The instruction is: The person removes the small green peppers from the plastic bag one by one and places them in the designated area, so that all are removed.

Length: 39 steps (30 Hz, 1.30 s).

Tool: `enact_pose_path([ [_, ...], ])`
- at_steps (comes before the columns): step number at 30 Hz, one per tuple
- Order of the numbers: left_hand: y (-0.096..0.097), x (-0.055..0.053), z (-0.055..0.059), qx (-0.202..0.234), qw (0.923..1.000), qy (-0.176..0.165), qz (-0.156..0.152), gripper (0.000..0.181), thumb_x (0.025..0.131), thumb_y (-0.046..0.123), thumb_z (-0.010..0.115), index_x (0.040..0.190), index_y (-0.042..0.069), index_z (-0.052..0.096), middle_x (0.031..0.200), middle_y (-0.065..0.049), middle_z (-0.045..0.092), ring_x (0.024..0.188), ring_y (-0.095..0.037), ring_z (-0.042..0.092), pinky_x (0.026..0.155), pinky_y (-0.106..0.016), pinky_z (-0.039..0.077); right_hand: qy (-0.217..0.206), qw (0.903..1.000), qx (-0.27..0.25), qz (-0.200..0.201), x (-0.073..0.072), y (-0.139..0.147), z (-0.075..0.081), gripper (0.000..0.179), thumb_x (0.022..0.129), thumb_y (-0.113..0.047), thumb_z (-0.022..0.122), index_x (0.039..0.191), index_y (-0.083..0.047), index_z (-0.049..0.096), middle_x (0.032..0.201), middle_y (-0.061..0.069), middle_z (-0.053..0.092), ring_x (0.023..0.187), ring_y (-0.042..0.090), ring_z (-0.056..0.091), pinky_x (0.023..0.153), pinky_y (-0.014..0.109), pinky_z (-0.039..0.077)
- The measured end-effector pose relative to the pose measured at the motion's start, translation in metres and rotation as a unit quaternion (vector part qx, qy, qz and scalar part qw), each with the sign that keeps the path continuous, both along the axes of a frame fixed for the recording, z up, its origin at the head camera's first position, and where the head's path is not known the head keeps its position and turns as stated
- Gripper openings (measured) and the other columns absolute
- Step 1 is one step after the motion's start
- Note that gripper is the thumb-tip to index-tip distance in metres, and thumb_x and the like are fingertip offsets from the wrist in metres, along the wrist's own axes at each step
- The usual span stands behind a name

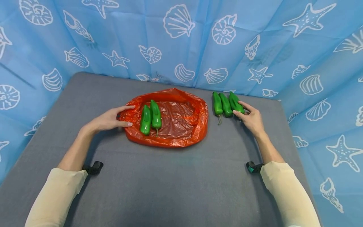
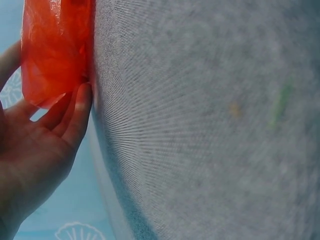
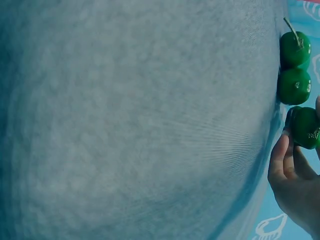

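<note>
A red plastic bag [image 1: 167, 143] lies spread on the table with its rim rolled outward like a shallow bowl. Two green peppers [image 1: 146, 121] rest side by side in its left part. My left hand [image 1: 106, 121] grips the bag's left edge, thumb and fingers spread around it; the left wrist view shows its fingertips against the red film [image 2: 57, 50]. To the right of the bag, my right hand [image 1: 252, 119] pinches a green pepper [image 1: 234, 101] between thumb and fingers. Two more green peppers [image 1: 217, 104] lie just left of that one, one with a stem pointing toward me.
The grey cloth-covered table [image 1: 175, 183] stretches beneath everything. A blue curtain [image 1: 195, 41] with white shells and starfish hangs along the back and sides, close behind the peppers. A black wrist camera [image 1: 95, 168] sits on the left forearm, another [image 1: 253, 167] on the right.
</note>
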State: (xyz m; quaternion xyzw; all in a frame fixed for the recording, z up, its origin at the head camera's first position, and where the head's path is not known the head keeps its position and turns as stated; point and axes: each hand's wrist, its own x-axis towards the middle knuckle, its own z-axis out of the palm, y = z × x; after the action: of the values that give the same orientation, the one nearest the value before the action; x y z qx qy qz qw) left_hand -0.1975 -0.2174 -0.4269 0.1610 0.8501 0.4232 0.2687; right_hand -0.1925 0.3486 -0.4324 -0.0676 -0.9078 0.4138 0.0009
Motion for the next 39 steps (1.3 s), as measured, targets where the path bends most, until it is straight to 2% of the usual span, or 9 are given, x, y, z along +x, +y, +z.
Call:
enact_pose_path([
  [6,-0.001,0.0,-0.002,-0.001,1.0,-0.004,0.006,0.079,0.093,0.033,0.07,0.158,0.016,0.027,0.146,-0.024,0.038,0.074,-0.028,0.059,0.085,-0.043,0.045,-0.005,0.9999,0.01,-0.002,-0.003,0.004,-0.007,0.066,0.092,-0.045,0.068,0.149,-0.018,0.047,0.15,0.019,0.045,0.126,0.038,0.052,0.069,0.015,0.044],
  [9,-0.001,0.0,-0.001,-0.004,1.0,0.0,0.004,0.08,0.093,0.033,0.07,0.158,0.015,0.027,0.151,-0.025,0.033,0.085,-0.029,0.059,0.09,-0.046,0.043,-0.003,0.9999,0.01,-0.002,-0.005,0.004,-0.01,0.067,0.092,-0.046,0.068,0.149,-0.019,0.047,0.148,0.019,0.047,0.122,0.037,0.055,0.066,0.016,0.045],
  [15,-0.001,0.0,-0.001,-0.005,1.0,0.001,0.005,0.08,0.093,0.034,0.07,0.158,0.015,0.027,0.155,-0.026,0.028,0.101,-0.031,0.056,0.096,-0.051,0.039,-0.002,0.9998,0.02,0.003,-0.005,0.004,-0.012,0.067,0.092,-0.049,0.066,0.149,-0.02,0.047,0.145,0.018,0.051,0.097,0.011,0.061,0.06,0.018,0.046],
  [18,-0.001,0.0,-0.001,-0.006,1.0,0.002,0.004,0.079,0.094,0.033,0.07,0.158,0.014,0.027,0.153,-0.026,0.03,0.096,-0.031,0.057,0.096,-0.052,0.039,-0.009,0.9997,0.023,0.002,-0.006,0.005,-0.013,0.068,0.092,-0.053,0.064,0.15,-0.021,0.046,0.146,0.016,0.051,0.09,0.002,0.058,0.06,0.018,0.046],
  [22,0.0,0.0,0.0,-0.006,1.0,0.005,0.002,0.079,0.094,0.032,0.07,0.158,0.014,0.027,0.151,-0.025,0.033,0.083,-0.027,0.059,0.095,-0.05,0.039,-0.016,0.9996,0.023,0.004,-0.007,0.007,-0.013,0.069,0.092,-0.054,0.063,0.151,-0.022,0.045,0.148,0.014,0.049,0.098,0.013,0.062,0.061,0.019,0.046],
  [26,0.0,0.0,0.001,-0.007,1.0,0.005,0.002,0.079,0.094,0.032,0.07,0.157,0.013,0.027,0.149,-0.026,0.035,0.085,-0.03,0.059,0.095,-0.052,0.039,-0.015,0.9997,0.016,0.008,-0.007,0.007,-0.012,0.07,0.093,-0.053,0.063,0.152,-0.02,0.043,0.148,0.014,0.048,0.114,0.03,0.06,0.064,0.017,0.045],
  [29,0.0,0.0,0.0,-0.006,1.0,0.008,0.003,0.079,0.093,0.033,0.07,0.157,0.013,0.028,0.154,-0.026,0.03,0.113,-0.038,0.054,0.104,-0.058,0.035,-0.008,0.9999,0.004,0.007,-0.006,0.007,-0.011,0.07,0.093,-0.051,0.064,0.152,-0.018,0.043,0.148,0.015,0.048,0.119,0.034,0.058,0.066,0.014,0.045],
  [33,-0.001,-0.001,-0.001,0.0,1.0,0.008,0.002,0.08,0.093,0.032,0.071,0.157,0.013,0.028,0.159,-0.027,0.021,0.139,-0.044,0.03,0.11,-0.064,0.025,0.005,1.0,-0.006,0.004,-0.005,0.007,-0.01,0.069,0.093,-0.047,0.065,0.151,-0.014,0.044,0.148,0.015,0.049,0.123,0.035,0.056,0.072,0.012,0.044],
  [39,-0.001,0.0,-0.001,0.003,1.0,0.008,0.0,0.08,0.093,0.032,0.07,0.157,0.013,0.028,0.159,-0.027,0.02,0.142,-0.046,0.024,0.11,-0.065,0.023,0.055,0.9984,0.007,-0.013,-0.002,0.004,-0.009,0.065,0.094,-0.036,0.07,0.149,-0.01,0.046,0.144,0.016,0.053,0.123,0.037,0.055,0.091,0.036,0.049],
])
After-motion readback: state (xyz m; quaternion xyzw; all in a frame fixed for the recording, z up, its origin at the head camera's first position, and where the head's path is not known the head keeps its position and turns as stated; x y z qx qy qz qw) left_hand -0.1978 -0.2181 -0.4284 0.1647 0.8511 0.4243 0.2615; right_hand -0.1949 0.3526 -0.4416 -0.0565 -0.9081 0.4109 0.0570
